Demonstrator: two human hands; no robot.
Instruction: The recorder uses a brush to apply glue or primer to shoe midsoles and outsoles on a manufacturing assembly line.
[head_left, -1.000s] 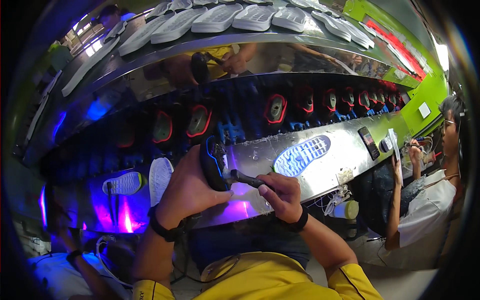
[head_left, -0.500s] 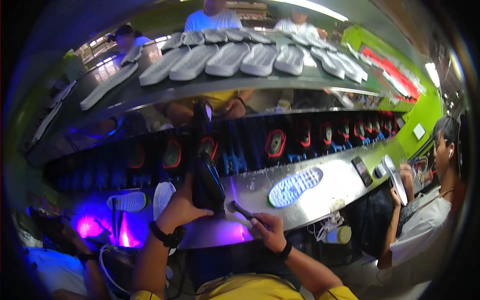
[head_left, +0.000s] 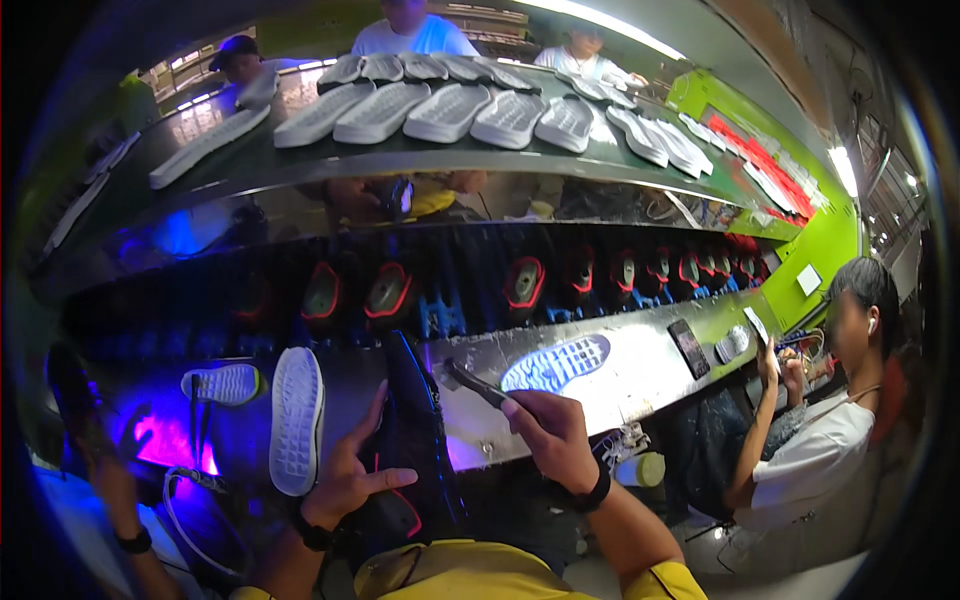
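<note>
My left hand (head_left: 355,475) is wrapped around a dark shoe upper (head_left: 415,415), its thumb resting across the upper's near part. The upper lies lengthwise toward me, over the front edge of the metal bench, with a thin blue-lit line along its side. In my right hand (head_left: 552,440) is a dark-handled brush (head_left: 476,384), its head pointing left toward the upper but apart from it. A white shoe sole (head_left: 297,420) lies left of my left hand, tread pattern showing. Beyond the brush, another sole (head_left: 557,364) rests on the bench under bright bluish light.
A smaller sole (head_left: 222,384) and a phone (head_left: 688,347) lie on the bench (head_left: 640,385). Behind runs a row of dark uppers with red-edged openings (head_left: 388,290). Soles fill the raised conveyor (head_left: 440,112). Co-workers sit close on both sides; the right one (head_left: 815,430) holds something pale.
My left hand has brought the shoe upper down and closer to me, from a raised pose. My right hand has moved slightly right and up with the brush.
</note>
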